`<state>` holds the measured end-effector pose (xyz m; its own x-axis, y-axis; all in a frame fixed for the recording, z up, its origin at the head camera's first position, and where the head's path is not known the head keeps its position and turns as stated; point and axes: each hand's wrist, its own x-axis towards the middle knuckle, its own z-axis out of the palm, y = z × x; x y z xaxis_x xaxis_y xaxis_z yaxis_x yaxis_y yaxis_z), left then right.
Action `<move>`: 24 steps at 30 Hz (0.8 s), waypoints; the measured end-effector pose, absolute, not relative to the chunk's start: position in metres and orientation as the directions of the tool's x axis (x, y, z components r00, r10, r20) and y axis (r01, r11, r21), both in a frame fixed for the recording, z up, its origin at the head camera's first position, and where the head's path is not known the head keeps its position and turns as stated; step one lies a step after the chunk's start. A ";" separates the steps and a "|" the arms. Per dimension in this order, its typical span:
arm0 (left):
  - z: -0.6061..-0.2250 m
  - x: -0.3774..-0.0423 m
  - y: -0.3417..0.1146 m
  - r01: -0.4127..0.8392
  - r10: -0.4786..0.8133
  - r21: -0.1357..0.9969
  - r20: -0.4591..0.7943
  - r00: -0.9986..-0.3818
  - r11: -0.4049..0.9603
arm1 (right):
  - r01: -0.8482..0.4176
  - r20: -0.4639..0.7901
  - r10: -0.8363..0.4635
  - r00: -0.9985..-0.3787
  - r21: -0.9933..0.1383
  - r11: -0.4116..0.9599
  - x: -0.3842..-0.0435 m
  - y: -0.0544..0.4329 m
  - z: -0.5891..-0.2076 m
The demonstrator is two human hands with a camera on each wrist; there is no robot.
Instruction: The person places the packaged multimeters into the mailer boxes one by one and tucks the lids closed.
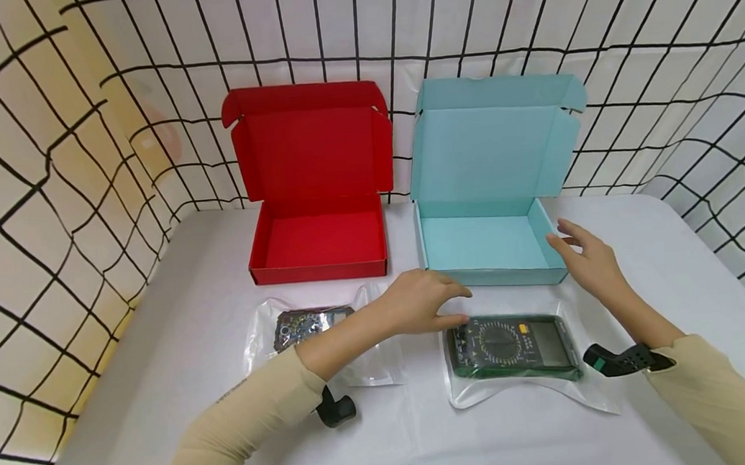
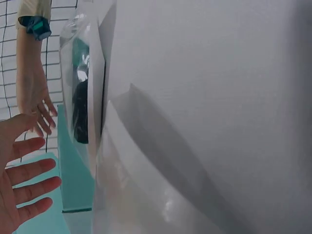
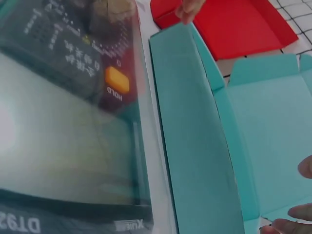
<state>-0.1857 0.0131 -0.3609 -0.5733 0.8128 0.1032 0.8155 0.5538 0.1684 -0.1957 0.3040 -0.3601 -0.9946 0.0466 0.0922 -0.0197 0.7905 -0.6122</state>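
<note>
My left hand [image 1: 419,303] hovers near the front left corner of an open light blue box [image 1: 492,277], fingers spread and nothing in them. In the left wrist view, the same left hand [image 2: 24,180] shows its fingers apart. At the box's right wall is my right hand [image 1: 590,264], fingers loosely bent and holding nothing; some right fingers [image 3: 287,225] show beside the box in the right wrist view. Between the hands and nearer me lies a dark green digital multimeter [image 1: 503,344] in a clear plastic bag [image 1: 471,397], its orange HOLD button facing up.
Left of the blue box, an open red box [image 1: 317,272] stands with its lid raised. In front of it, partly covered by my left forearm, a second clear bag [image 1: 378,369] holds a dark device [image 1: 308,325]. Black wire grid [image 1: 357,17] encloses the white table [image 1: 387,447].
</note>
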 end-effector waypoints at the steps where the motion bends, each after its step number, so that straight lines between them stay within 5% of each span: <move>1: -0.362 -0.186 0.013 0.815 0.813 0.177 0.100 -0.573 0.552 | -0.014 0.083 0.048 -0.995 -0.616 0.788 -0.197 0.305 -0.360; 10: -0.366 -0.184 0.020 0.830 0.828 0.169 0.101 -0.551 0.531 | 0.045 0.041 0.094 -0.995 -0.647 0.761 -0.207 0.318 -0.368; 24: -0.375 -0.176 0.040 0.826 0.840 0.215 0.040 -0.541 0.521 | 0.061 0.057 0.122 -0.991 -0.616 0.785 -0.265 0.388 -0.454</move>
<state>-0.1758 0.0396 -0.3754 -0.5407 0.8403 0.0397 0.8259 0.5213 0.2149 -0.2646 0.3881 -0.4544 -0.9909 0.1219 0.0571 0.0611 0.7851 -0.6164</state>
